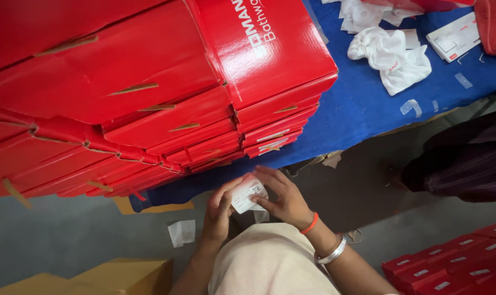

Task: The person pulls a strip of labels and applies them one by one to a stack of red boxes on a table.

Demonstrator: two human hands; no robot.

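Observation:
Both my hands hold a small white label sheet (248,196) low in the view, just under the edge of the blue-covered table (362,109). My left hand (218,210) pinches its left side with thumb and fingers. On the right side, my right hand (286,199) grips it; that wrist wears an orange band and a silver bangle. A tall, leaning stack of flat red cardboard boxes (149,93) rests on the table right above my hands. My knee, in beige cloth (267,262), lies under my forearms.
White cloth pieces (393,54) and a white packet (455,35) lie on the table at the back right. More small red boxes (450,265) sit at the lower right, brown cartons (95,276) at the lower left. A white paper scrap (181,232) lies on the grey floor. Another person in dark clothing (466,158) stands on the right.

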